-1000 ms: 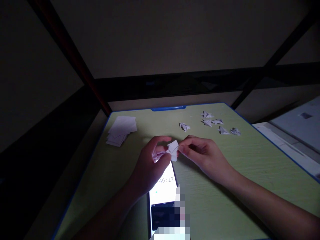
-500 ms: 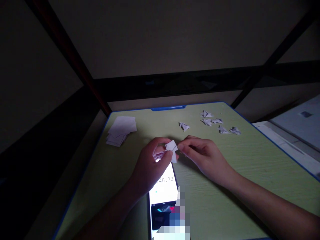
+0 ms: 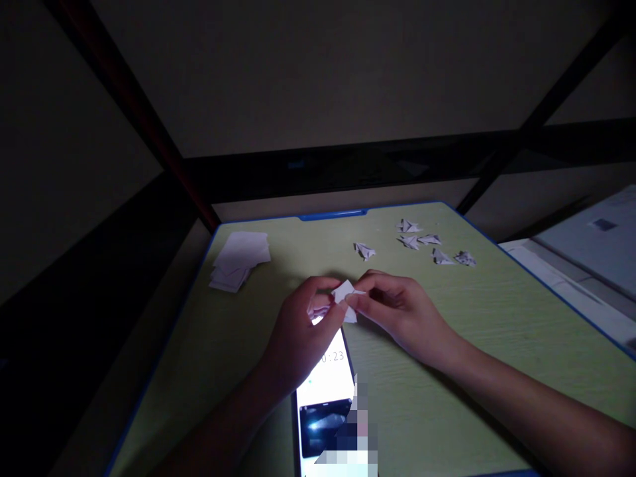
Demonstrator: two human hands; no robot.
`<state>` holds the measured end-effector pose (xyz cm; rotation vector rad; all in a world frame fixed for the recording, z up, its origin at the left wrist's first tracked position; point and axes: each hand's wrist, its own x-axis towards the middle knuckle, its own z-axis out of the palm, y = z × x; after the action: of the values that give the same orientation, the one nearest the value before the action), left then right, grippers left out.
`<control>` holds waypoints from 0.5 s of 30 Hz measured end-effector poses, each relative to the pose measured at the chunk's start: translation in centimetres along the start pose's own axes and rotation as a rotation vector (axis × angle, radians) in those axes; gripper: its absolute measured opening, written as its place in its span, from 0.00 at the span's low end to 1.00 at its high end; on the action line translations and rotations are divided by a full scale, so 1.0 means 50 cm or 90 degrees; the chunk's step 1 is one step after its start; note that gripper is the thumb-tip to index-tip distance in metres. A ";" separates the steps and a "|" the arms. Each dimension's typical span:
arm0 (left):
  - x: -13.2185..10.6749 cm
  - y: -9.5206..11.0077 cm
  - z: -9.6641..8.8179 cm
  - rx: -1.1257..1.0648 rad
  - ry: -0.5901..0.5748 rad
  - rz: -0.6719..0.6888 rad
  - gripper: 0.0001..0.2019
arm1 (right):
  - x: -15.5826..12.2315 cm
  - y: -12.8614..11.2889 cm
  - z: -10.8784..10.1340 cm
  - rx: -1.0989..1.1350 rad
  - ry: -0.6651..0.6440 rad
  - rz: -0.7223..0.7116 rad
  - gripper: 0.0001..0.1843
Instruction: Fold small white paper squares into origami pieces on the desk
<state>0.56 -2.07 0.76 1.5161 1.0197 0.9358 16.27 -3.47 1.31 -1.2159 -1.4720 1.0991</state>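
Observation:
My left hand [image 3: 303,331] and my right hand [image 3: 400,311] meet above the middle of a pale green tabletop [image 3: 477,324], both pinching one small folded white paper piece [image 3: 346,296]. Left thumb and forefinger grip its left side; right fingertips close on its right corner. The paper is partly hidden by the fingers. A lit phone [image 3: 325,404] lies flat just below my hands, its screen showing a timer.
A loose stack of white paper squares [image 3: 240,259] lies at the table's far left. Several small folded paper pieces [image 3: 433,245] are scattered at the far right, one [image 3: 364,250] apart. Dark metal frame bars rise behind the table; the room is dim.
My right fingertips have moved left onto the paper piece, closing the gap between my hands. The phone timer went from 22 to 23.

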 end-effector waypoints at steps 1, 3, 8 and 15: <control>0.000 -0.002 0.000 0.007 -0.004 0.005 0.10 | 0.000 0.000 -0.001 0.005 -0.002 0.004 0.07; 0.000 -0.006 0.001 0.027 -0.015 0.023 0.08 | 0.001 0.000 -0.002 0.014 -0.007 0.013 0.08; 0.002 -0.012 -0.003 0.111 0.002 0.121 0.08 | 0.003 0.001 -0.005 0.025 -0.014 0.037 0.09; 0.001 -0.001 -0.014 0.294 0.129 0.290 0.07 | 0.003 0.004 0.001 0.012 0.040 0.041 0.08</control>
<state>-0.08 -1.82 0.80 2.1317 1.1077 1.2464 16.26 -3.30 1.15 -1.2812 -1.3799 1.1056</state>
